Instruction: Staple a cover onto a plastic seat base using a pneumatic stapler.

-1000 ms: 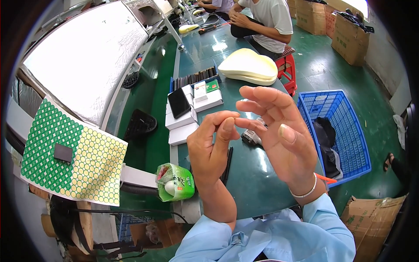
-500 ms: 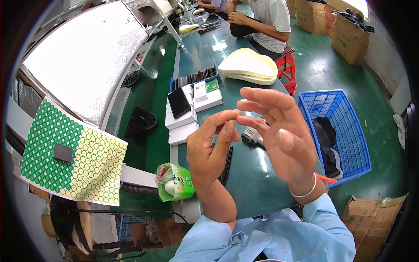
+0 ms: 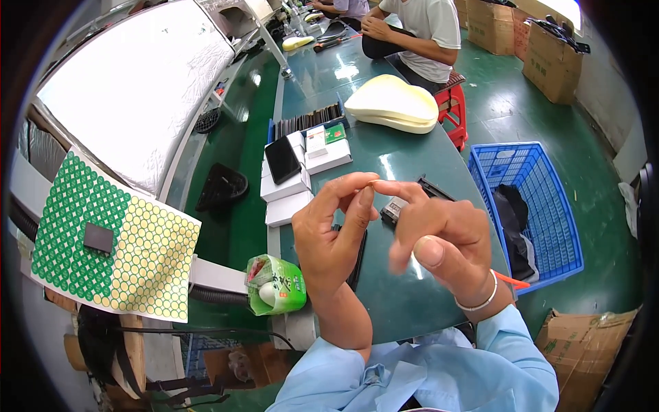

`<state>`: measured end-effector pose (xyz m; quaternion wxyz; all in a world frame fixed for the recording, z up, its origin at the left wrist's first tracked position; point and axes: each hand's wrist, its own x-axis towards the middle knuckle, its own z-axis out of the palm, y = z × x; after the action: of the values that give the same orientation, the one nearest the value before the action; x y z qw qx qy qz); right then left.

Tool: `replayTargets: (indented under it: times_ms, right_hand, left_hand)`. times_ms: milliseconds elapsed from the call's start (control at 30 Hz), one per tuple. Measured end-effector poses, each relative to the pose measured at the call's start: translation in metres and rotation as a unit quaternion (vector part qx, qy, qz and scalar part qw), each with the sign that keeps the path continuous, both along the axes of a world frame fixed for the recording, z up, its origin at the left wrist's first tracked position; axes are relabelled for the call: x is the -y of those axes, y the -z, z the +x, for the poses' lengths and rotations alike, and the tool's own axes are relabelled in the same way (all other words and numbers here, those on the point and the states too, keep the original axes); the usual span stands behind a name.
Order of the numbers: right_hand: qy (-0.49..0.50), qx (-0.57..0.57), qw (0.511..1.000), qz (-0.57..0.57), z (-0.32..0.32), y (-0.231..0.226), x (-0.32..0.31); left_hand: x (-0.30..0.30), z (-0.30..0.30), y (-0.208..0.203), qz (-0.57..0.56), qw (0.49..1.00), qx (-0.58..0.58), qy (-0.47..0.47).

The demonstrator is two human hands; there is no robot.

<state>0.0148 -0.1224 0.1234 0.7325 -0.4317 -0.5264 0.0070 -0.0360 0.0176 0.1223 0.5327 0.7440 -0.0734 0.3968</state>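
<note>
Above the green tabletop (image 3: pixel 405 302), my left hand (image 3: pixel 326 237) has its thumb and forefinger closed in a pinch; whatever lies between the tips is too small to make out. The forefinger of my right hand (image 3: pixel 449 233) reaches across and meets the left fingertips. Its other fingers are bent and partly blurred, the thumb stands apart, and I see nothing held in it. Partly hidden behind the right hand is a grey and black device (image 3: pixel 392 209) on the table. Dark thin strips (image 3: pixel 360 257) lie beside my left hand.
A phone (image 3: pixel 282 160) rests on white boxes (image 3: pixel 288 209), near a blue tray of dark cards (image 3: pixel 307 122). Farther back sits a cream foam pad (image 3: pixel 392 103). At left are a sticker sheet (image 3: pixel 147 257) and a green packet (image 3: pixel 292 288); at right, a blue crate (image 3: pixel 570 233). Another person (image 3: pixel 429 34) sits beyond.
The right hand's raised fingers have curled down, while its forefinger stays at the left fingertips. My left hand has hardly moved.
</note>
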Motion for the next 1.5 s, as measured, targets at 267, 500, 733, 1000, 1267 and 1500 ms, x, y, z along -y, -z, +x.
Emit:
replayTargets:
  times_ms: [267,500,733,1000,1267,1500]
  right_hand:
    - [0.029,0.103,0.993,-0.040,-0.001,-0.010,0.003]
    - [0.044,0.160,0.984,-0.061,-0.002,-0.011,0.003]
    - [0.068,0.210,0.970,-0.104,0.001,-0.013,0.007]
    - [0.068,0.241,0.960,-0.124,0.001,-0.015,0.012]
    - [0.101,0.262,0.954,-0.103,-0.003,-0.014,0.006]
    - [0.144,0.274,0.947,-0.090,-0.004,-0.009,0.000]
  left_hand:
    - [0.002,0.000,0.000,-0.017,1.000,-0.006,-0.018]
    - [0.002,-0.002,-0.002,-0.035,0.999,0.008,0.001]
    - [0.001,-0.003,-0.002,0.020,1.000,-0.001,-0.022]
    - [0.002,-0.002,0.001,0.033,0.999,0.023,-0.036]
    - [0.021,0.005,0.006,-0.086,0.992,0.068,-0.064]
    - [0.037,0.010,0.006,-0.138,0.980,0.089,-0.109]
